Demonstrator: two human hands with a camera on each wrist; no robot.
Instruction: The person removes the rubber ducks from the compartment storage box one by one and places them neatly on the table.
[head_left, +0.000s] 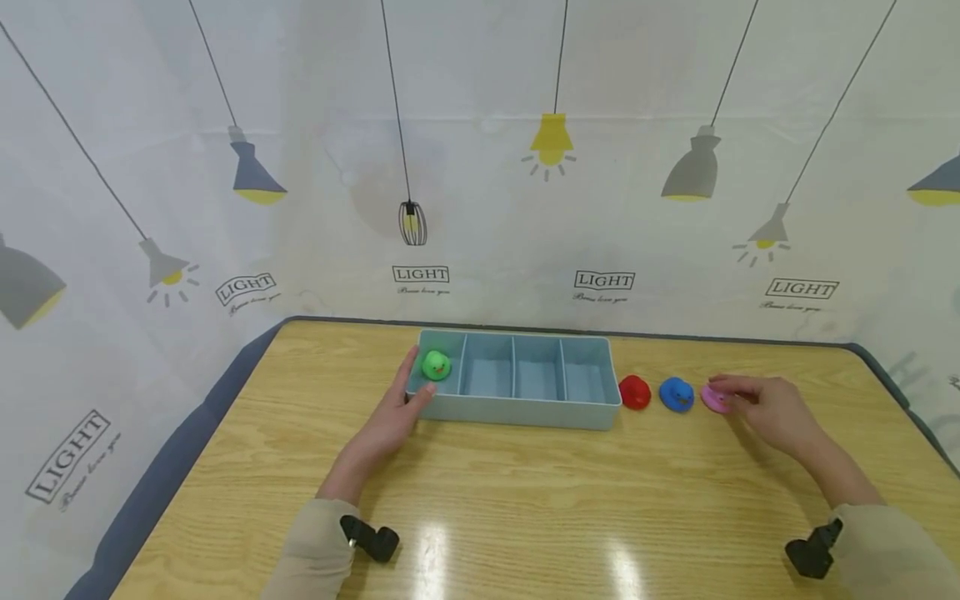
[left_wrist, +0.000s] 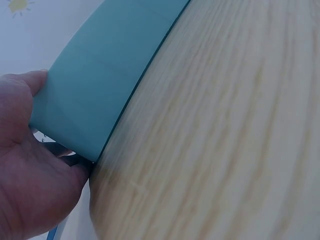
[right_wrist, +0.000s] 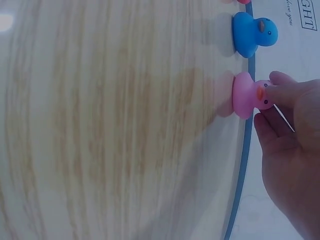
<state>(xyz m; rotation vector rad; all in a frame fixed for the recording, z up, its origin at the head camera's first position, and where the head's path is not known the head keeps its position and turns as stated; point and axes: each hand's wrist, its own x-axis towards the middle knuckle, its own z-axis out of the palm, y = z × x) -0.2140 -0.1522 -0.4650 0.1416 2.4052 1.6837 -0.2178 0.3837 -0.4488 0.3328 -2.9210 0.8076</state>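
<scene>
A light blue divided box (head_left: 517, 410) lies on the table, with a green rubber duck (head_left: 436, 366) in its leftmost compartment. My left hand (head_left: 393, 410) holds the box's left end, thumb at the front rim and fingers along the end wall. In the left wrist view, the box's front wall (left_wrist: 100, 75) rises beside that hand (left_wrist: 35, 165). My right hand (head_left: 772, 410) pinches a pink rubber duck (head_left: 715, 399) by its head. The right wrist view shows the pink duck (right_wrist: 243, 95) upright, its head partly covered by the thumb of this hand (right_wrist: 295, 130).
A blue rubber duck (head_left: 677, 395) and a red one (head_left: 635, 392) sit in a row between the box and the pink duck. Behind the wooden table (head_left: 525, 500) hangs a pale curtain (head_left: 495, 183) printed with lamps.
</scene>
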